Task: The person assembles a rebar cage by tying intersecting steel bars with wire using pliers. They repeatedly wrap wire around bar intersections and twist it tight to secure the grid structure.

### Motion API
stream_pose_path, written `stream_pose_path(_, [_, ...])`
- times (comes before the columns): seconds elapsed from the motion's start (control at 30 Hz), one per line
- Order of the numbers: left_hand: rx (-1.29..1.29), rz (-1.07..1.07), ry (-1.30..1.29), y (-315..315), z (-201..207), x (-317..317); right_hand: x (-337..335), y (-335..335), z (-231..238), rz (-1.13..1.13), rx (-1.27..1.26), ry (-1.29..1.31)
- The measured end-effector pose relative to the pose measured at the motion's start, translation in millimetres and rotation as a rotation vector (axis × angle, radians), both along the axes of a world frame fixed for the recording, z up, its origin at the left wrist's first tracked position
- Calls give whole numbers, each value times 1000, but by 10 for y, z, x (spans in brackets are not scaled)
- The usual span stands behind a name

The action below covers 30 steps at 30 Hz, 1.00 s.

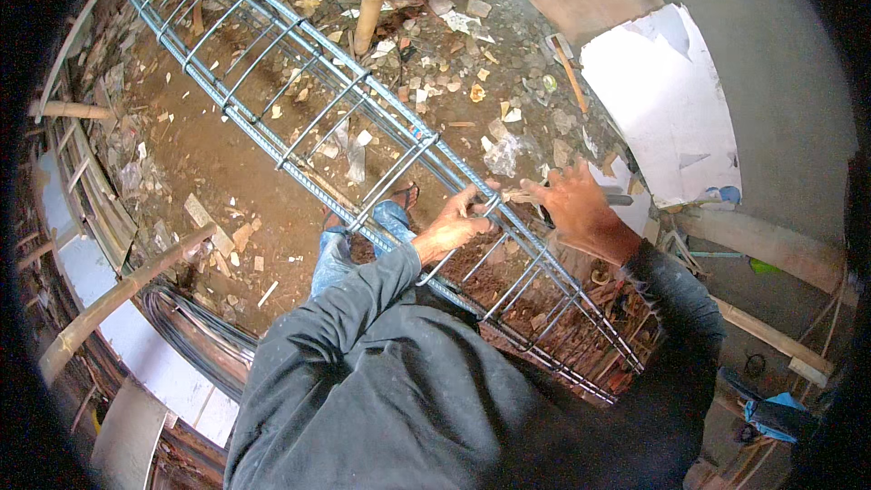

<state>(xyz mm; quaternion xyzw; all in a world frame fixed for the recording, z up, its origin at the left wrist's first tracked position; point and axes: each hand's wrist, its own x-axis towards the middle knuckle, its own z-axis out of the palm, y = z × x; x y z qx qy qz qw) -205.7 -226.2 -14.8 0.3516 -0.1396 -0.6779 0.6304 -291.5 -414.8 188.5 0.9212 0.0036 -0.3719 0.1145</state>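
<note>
A long rebar cage (331, 82) of ribbed bars and rectangular stirrups runs slantwise from the far left to the near right, in front of my body. My left hand (454, 225) is closed, fingers curled round a stirrup (493, 206) where it meets the upper right bar. Just right of that joint, my right hand (581, 209) grips a slim hand tool (620, 200). The tool's dark end sticks out past the hand, and its other end points toward the joint. My palm and fingers hide most of it, so its exact kind cannot be made out.
Rubble and scraps litter the dirt floor (227, 245). A bamboo post (376, 0) stands beyond the cage; another bamboo pole (127, 295) slants at the left, near coiled dark cable (195, 322). A torn white board (667, 109) leans by a grey wall (780, 63) on the right.
</note>
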Motion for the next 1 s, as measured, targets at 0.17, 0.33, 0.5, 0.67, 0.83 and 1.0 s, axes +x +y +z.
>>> stream_pose_path(0.17, [-47, 40, 34, 1, -35, -32, 167, -252, -52, -298, 205, 250])
stream_pose_path(0.33, [-27, 20, 41, -4, -119, -36, 209, -435, -129, -492, 492, 343])
stream_pose_path(0.5, [-24, 9, 70, -4, -127, -38, -4, -479, -51, -304, 406, 0])
stream_pose_path(0.67, [-37, 57, 186, -4, -73, -59, -200, -481, -5, 152, 85, -272])
stream_pose_path(0.83, [-13, 17, 196, -9, -45, -12, -209, -596, -36, -507, 532, 207])
stream_pose_path(1.0, [10, 15, 155, 14, -42, -18, -191, -603, -153, 158, 153, -204])
